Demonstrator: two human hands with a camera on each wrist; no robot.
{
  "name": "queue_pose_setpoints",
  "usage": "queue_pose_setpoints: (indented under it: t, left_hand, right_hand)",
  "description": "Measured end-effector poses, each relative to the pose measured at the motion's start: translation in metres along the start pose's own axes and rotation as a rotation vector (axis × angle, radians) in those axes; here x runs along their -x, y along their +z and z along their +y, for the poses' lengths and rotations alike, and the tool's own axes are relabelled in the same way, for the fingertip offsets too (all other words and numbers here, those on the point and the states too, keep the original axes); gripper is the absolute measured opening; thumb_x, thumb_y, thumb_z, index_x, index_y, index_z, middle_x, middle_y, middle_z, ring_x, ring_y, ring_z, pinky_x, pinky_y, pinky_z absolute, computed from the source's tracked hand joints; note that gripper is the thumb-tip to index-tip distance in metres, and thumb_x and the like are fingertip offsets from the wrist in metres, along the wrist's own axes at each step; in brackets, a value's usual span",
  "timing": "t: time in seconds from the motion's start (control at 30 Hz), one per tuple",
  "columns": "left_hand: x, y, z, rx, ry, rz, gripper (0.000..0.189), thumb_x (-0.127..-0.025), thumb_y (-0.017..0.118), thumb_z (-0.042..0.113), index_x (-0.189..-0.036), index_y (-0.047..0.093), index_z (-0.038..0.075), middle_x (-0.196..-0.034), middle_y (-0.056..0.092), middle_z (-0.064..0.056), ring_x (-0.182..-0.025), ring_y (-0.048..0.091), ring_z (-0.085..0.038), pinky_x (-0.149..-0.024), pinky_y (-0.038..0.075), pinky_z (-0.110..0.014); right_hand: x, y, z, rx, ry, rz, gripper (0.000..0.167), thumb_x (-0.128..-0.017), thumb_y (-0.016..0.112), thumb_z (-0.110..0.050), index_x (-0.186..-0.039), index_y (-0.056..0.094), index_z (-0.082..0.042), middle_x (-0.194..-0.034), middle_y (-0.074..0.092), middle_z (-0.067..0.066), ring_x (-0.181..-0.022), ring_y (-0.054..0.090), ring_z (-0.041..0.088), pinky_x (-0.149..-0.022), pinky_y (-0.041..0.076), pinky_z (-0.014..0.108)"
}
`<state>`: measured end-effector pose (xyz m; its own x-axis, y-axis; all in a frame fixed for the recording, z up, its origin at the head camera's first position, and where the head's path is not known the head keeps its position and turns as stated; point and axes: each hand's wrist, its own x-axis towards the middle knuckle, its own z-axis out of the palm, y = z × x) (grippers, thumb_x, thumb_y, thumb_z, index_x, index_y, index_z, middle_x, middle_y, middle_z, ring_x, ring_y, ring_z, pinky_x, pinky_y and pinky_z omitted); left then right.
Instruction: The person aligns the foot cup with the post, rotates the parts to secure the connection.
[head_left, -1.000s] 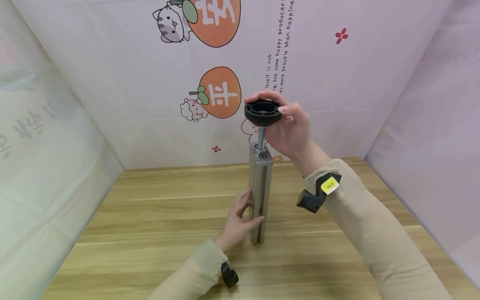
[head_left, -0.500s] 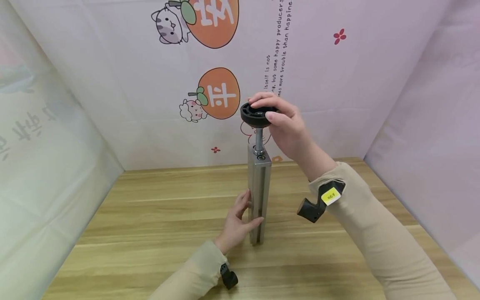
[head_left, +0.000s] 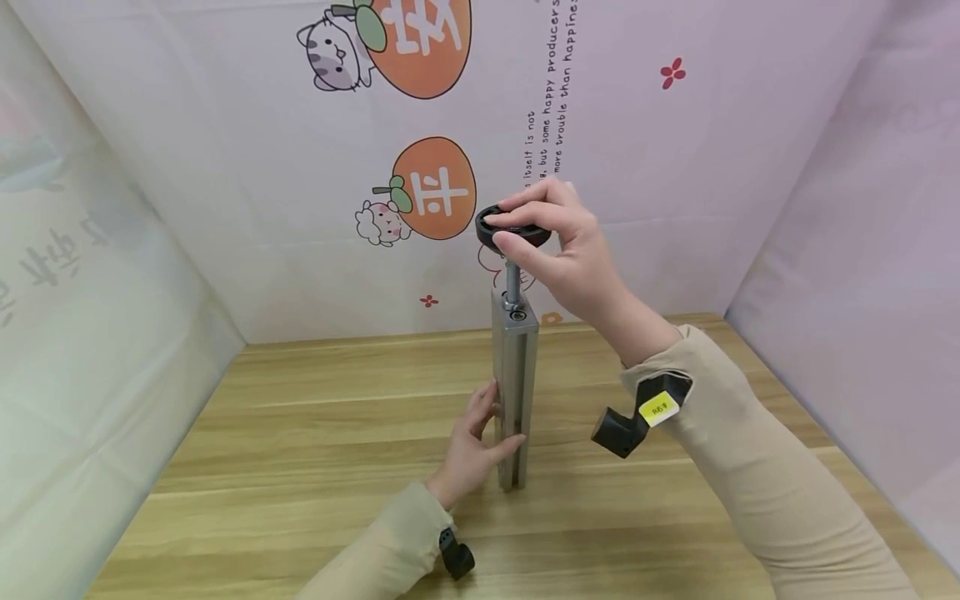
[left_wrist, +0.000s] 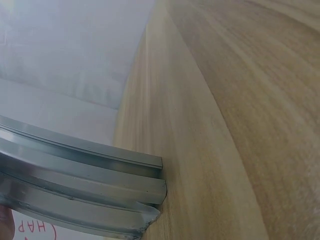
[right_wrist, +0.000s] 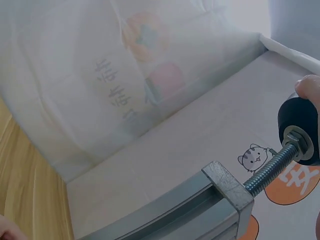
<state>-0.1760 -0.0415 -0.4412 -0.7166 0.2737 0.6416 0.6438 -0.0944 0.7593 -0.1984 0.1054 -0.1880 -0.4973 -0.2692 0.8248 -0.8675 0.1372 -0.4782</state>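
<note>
An aluminium profile (head_left: 513, 392) stands upright on the wooden table, its lower end seen against the wood in the left wrist view. My left hand (head_left: 467, 457) grips it low down, thumb on the near side and fingers at the left. Out of its top end plate (right_wrist: 229, 186) rises a threaded rod (right_wrist: 272, 170) that carries a round black levelling foot (right_wrist: 292, 125). My right hand (head_left: 576, 248) holds this foot from the right, thumb at the near rim and fingers over its dished top. A screw head (head_left: 518, 316) shows in the end plate beside the rod.
The wooden table (head_left: 322, 433) meets a printed white cloth (head_left: 600, 108) at the back. More cloth hangs at the left (head_left: 90, 292) and right sides. A black camera mount (head_left: 630, 417) sits on my right wrist, another (head_left: 456, 554) on my left.
My right hand has shifted its hold on the levelling foot, from far and right rim to fingers across the top with the thumb at the near rim. The left hand stays on the profile.
</note>
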Motion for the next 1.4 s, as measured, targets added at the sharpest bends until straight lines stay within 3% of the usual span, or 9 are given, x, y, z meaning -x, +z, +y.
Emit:
queue_pose_setpoints:
  t: [0.4,0.53,0.67,0.73,0.8,0.97,1.03,1.13,1.4]
  left_hand:
    - [0.001,0.000,0.000,-0.020,-0.003,0.007,0.092,-0.080,0.067,-0.011,-0.148,0.024,0.033,-0.142,0.031,0.012,-0.126,0.036,0.002,-0.104,0.033,-0.018]
    - [0.002,-0.003,0.000,-0.040,-0.022,0.006,0.093,-0.079,0.067,-0.012,-0.147,0.025,0.036,-0.142,0.032,0.004,-0.125,0.037,0.001,-0.104,0.034,-0.018]
    - [0.000,-0.003,0.000,-0.048,-0.014,-0.002,0.094,-0.080,0.067,-0.010,-0.147,0.024,0.038,-0.142,0.034,-0.004,-0.122,0.039,0.000,-0.104,0.036,-0.020]
    - [-0.001,-0.003,0.000,-0.042,-0.003,-0.005,0.094,-0.080,0.068,-0.010,-0.147,0.024,0.038,-0.142,0.034,-0.003,-0.122,0.039,0.000,-0.103,0.037,-0.021]
    - [-0.001,-0.002,0.000,-0.034,0.009,-0.005,0.095,-0.079,0.067,-0.011,-0.147,0.024,0.038,-0.141,0.034,0.003,-0.122,0.038,0.000,-0.103,0.037,-0.021]
    - [-0.001,-0.001,0.001,-0.020,0.000,0.006,0.096,-0.078,0.067,-0.012,-0.145,0.025,0.044,-0.139,0.032,0.015,-0.124,0.036,0.001,-0.102,0.036,-0.019]
    - [0.000,-0.001,0.001,-0.023,-0.014,0.006,0.096,-0.079,0.068,-0.012,-0.144,0.025,0.045,-0.139,0.032,0.015,-0.124,0.036,0.001,-0.103,0.036,-0.019]
    - [0.000,-0.001,0.002,-0.030,-0.037,0.004,0.096,-0.079,0.068,-0.011,-0.145,0.025,0.045,-0.140,0.033,0.011,-0.123,0.037,0.001,-0.103,0.036,-0.021]
    - [-0.001,0.000,0.004,-0.049,-0.075,0.009,0.097,-0.078,0.069,-0.010,-0.142,0.026,0.049,-0.139,0.035,-0.019,-0.122,0.037,0.001,-0.105,0.037,-0.027]
  right_hand:
    - [0.000,0.009,-0.001,0.519,-0.330,0.136,0.023,-0.080,0.070,-0.020,-0.094,0.074,-0.002,-0.089,0.055,0.017,-0.084,0.037,0.035,-0.070,0.027,0.039]
    - [-0.001,0.008,-0.002,0.568,-0.369,0.130,0.026,-0.082,0.065,-0.023,-0.095,0.072,-0.002,-0.086,0.053,0.017,-0.081,0.035,0.035,-0.070,0.027,0.041]
    - [-0.003,0.002,-0.001,0.504,-0.335,0.110,0.037,-0.083,0.056,-0.027,-0.104,0.065,0.001,-0.088,0.053,0.017,-0.082,0.035,0.034,-0.073,0.026,0.038]
    - [-0.005,-0.001,0.003,0.397,-0.240,0.101,0.044,-0.083,0.051,-0.028,-0.112,0.060,0.004,-0.092,0.053,0.018,-0.088,0.038,0.033,-0.079,0.028,0.035]
    - [-0.006,-0.003,0.009,0.183,-0.080,0.073,0.046,-0.084,0.047,-0.025,-0.120,0.053,0.004,-0.096,0.054,0.012,-0.092,0.043,0.026,-0.084,0.031,0.031]
    - [-0.006,-0.006,0.030,-0.588,0.246,-0.113,0.043,-0.092,0.047,-0.035,-0.124,0.049,-0.007,-0.103,0.059,-0.003,-0.096,0.056,0.012,-0.094,0.040,0.033]
    - [-0.005,-0.007,0.038,-0.771,0.287,-0.234,0.043,-0.092,0.049,-0.043,-0.123,0.051,-0.013,-0.106,0.062,0.000,-0.099,0.057,0.016,-0.093,0.042,0.036]
    - [-0.005,-0.007,0.045,-0.909,0.286,-0.353,0.045,-0.090,0.051,-0.048,-0.124,0.053,-0.018,-0.112,0.059,0.006,-0.103,0.055,0.022,-0.089,0.043,0.036]
    - [-0.013,-0.002,0.044,-1.272,0.311,-0.427,0.063,-0.078,0.064,-0.026,-0.136,0.040,-0.019,-0.126,0.048,0.015,-0.113,0.046,0.025,-0.101,0.037,0.036]
